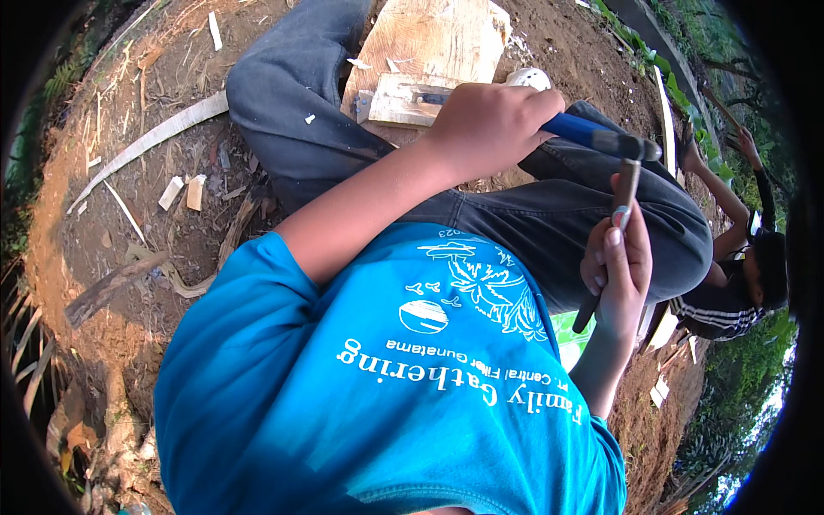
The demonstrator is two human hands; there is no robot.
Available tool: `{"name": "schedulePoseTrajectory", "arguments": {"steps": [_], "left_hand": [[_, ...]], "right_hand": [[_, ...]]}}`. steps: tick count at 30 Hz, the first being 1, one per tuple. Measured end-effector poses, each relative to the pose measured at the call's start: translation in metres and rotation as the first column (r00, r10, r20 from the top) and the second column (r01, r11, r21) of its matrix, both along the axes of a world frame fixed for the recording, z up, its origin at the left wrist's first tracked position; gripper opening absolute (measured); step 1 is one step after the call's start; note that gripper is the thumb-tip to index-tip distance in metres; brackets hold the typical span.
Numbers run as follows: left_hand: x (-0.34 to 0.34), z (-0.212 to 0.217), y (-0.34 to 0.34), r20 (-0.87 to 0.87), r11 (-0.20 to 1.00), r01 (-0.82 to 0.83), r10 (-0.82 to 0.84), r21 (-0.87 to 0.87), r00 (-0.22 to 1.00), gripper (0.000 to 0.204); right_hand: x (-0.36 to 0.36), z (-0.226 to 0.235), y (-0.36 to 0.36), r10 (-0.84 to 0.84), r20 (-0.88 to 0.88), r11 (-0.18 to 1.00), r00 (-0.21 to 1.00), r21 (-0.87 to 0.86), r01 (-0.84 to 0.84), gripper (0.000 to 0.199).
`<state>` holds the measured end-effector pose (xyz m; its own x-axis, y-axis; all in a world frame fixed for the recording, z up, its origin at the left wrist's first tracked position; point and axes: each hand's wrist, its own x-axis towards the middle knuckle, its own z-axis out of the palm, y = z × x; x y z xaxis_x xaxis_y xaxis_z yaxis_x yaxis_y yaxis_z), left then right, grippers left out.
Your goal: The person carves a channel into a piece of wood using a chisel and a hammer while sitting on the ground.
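Blue-handled tool point(571, 129): in the left hand point(493, 120), up in front of the sitter, above the crossed legs in dark trousers point(296, 90). Left fist is clamped round it.

Head view, only one. Right hand point(620, 268) is closed round the handle of a hammer point(629, 184), dark lower end poking out below the fingers. Hammer head is up at the tool's butt; looks like contact, can't confirm. Hands are well apart.

Work surface: thick pale wood slab point(438, 39) lying between the legs, grain visible, few shavings on it. Slotted wood block point(396, 99) rests on its near part, partly behind the left hand. Dark end shows in the slot; can't tell if it's the same tool. White rounded object point(528, 79) just beside the slab, kind unclear.

Site is outdoors, bare brown soil point(193, 64). Left side: long curved pale strip point(159, 137), two short offcuts point(183, 192), rough branch point(112, 287). Right side: another person point(730, 292) in dark striped clothing, one arm raised, greenery point(730, 412) behind.
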<state>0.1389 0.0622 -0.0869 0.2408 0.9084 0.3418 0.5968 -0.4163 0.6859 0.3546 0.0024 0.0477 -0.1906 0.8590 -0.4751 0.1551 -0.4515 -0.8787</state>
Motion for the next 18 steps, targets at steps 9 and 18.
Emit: {"name": "schedulePoseTrajectory", "arguments": {"steps": [9, 18], "left_hand": [[0.025, 0.028, 0.006, 0.061, 0.995, 0.041, -0.046, 0.090, 0.997, 0.031], [0.019, 0.028, 0.012, 0.139, 0.997, 0.058, -0.063, 0.041, 0.988, 0.035]], "right_hand": [[0.000, 0.008, 0.016, -0.328, -0.102, 0.925, 0.939, 0.165, 0.341, 0.054], [0.007, 0.023, 0.018, -0.360, -0.157, 0.885, 0.920, 0.254, 0.390, 0.053]]}}
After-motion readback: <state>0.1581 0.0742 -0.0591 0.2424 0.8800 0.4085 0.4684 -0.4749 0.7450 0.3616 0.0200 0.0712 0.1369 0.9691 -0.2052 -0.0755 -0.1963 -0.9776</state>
